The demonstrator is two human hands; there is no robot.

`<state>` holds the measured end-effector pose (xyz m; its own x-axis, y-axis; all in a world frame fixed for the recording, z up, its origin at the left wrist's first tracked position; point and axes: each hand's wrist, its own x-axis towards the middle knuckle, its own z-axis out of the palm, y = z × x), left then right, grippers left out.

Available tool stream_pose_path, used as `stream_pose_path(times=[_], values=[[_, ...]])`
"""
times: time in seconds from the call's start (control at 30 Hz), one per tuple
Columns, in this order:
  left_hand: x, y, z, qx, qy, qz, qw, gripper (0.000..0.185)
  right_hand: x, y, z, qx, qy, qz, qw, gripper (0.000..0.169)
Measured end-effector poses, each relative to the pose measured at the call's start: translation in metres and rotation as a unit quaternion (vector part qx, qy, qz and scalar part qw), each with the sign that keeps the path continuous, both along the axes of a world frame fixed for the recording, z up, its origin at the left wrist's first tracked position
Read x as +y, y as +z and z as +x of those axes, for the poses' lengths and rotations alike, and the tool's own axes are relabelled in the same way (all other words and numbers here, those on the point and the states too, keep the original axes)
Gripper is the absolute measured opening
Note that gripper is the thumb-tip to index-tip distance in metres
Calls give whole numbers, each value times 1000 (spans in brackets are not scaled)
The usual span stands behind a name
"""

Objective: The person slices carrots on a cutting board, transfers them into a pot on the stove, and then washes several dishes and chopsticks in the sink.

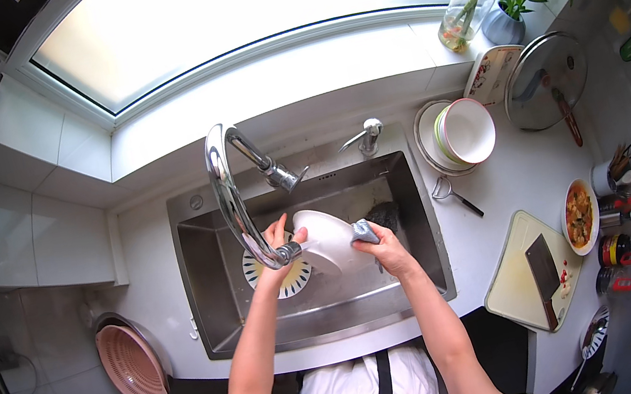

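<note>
A white bowl (333,241) is tilted on its side over the steel sink (336,313). My left hand (281,253) is at the bowl's left edge, fingers spread behind the faucet's spout, and the faucet hides part of its grip. My right hand (386,246) pinches a grey-blue cloth (364,231) against the bowl's right side. Below my left hand, a plate with a yellow centre and dark dashes on its rim (290,287) lies in the sink. The chrome faucet (226,193) arches over my left hand. A dark scrubbing pad or mesh (383,215) lies at the sink's right side.
Stacked bowls (471,130), a peeler (456,196) and a soap dispenser (369,137) are right of and behind the sink. A cutting board (515,269) holds a cleaver (543,274), near a dish of food (580,217). A pink colander (130,369) stands left.
</note>
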<state>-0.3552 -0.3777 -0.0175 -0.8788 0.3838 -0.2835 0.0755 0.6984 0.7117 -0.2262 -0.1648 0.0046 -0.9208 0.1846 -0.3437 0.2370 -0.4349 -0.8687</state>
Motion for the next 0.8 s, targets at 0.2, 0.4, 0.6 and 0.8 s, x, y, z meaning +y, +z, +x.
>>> stream_pose_path(times=[0.2, 0.4, 0.6, 0.8], values=[[-29, 13, -27, -376, -71, 229, 895, 31, 20, -34, -6, -10, 7, -109, 994, 26], [-19, 3, 17, -349, 50, 265, 898, 39, 9, -49, -34, 58, -103, 79, 990, 24], [5, 6, 50, -342, 180, 295, 874, 35, -61, 5, -23, 198, -49, 496, 844, 46], [2, -16, 65, -219, 115, 431, 868, 25, -95, 18, -31, 110, -40, 549, 828, 46]])
